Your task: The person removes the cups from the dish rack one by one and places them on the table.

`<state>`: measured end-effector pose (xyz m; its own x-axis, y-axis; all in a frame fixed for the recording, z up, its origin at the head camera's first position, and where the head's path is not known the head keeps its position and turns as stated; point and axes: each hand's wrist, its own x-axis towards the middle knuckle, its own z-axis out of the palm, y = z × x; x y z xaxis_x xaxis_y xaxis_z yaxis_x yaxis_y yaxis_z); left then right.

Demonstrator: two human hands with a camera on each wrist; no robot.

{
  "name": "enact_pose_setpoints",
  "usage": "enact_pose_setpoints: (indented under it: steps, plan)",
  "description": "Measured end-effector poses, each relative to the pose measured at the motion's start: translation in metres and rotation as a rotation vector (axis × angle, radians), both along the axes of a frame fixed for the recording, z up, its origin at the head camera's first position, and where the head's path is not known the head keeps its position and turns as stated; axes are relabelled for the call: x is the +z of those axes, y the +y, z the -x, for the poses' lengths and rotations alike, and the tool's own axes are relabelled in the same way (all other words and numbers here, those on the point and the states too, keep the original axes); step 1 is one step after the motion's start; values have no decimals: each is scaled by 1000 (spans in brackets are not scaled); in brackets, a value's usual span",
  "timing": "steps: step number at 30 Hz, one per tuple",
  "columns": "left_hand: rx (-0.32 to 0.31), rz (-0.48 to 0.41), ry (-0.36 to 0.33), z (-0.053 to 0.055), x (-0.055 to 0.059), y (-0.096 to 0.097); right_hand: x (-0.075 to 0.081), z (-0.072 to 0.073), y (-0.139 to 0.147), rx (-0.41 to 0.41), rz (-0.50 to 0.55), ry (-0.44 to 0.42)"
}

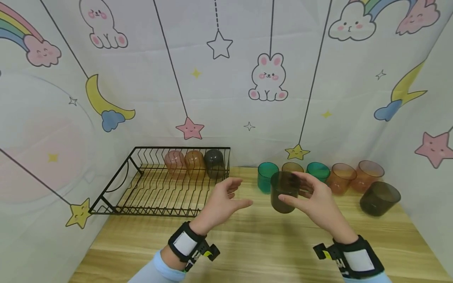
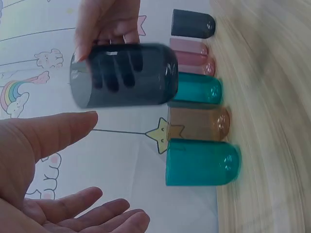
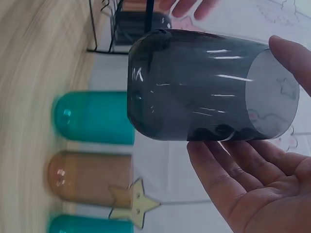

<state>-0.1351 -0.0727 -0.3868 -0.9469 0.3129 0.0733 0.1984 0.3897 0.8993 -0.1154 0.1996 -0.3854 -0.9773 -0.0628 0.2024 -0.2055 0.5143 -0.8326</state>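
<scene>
At 9 o'clock from the round, dark grey see-through cup (image 1: pixel 284 199) I hold is a black wire rack (image 1: pixel 182 147). Near its far right end, three see-through cups sit bottoms up: a pale pink cup (image 1: pixel 175 161), a light brown cup (image 1: pixel 195 162) and a smoky grey cup (image 1: pixel 214 160). Closer, also at 9, my left hand (image 1: pixel 223 203) has its thumb spread and nothing in it. A green-blue see-through cup (image 1: pixel 263 181) stands on the wood-grain surface (image 1: pixel 265 243) at 11. My right hand (image 1: pixel 315 199) grips the dark grey see-through cup with thumb and fingers, rim up, off the surface. Behind it, near 1, is an amber see-through cup (image 1: pixel 293 166). A second green-blue cup (image 1: pixel 320 171) is at 2. An orange see-through cup (image 1: pixel 341 181) and a pink see-through cup (image 1: pixel 369 177) are between 2 and 3. At 3 is a brownish-black see-through cup (image 1: pixel 378 200).
</scene>
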Motion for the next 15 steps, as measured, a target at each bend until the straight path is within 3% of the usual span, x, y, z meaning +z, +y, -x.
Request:
enact_pose_setpoints:
  steps: [5, 9, 15]
  plan:
    - [15, 32, 46, 1, -1, -4, -11, -5, 27, -111, -52, 19]
    - [24, 55, 67, 1, -1, -5, -21, -9, 50, -249, -96, 44]
    - [30, 41, 58, 1, -2, -7, -31, -15, 74, -426, -109, -20]
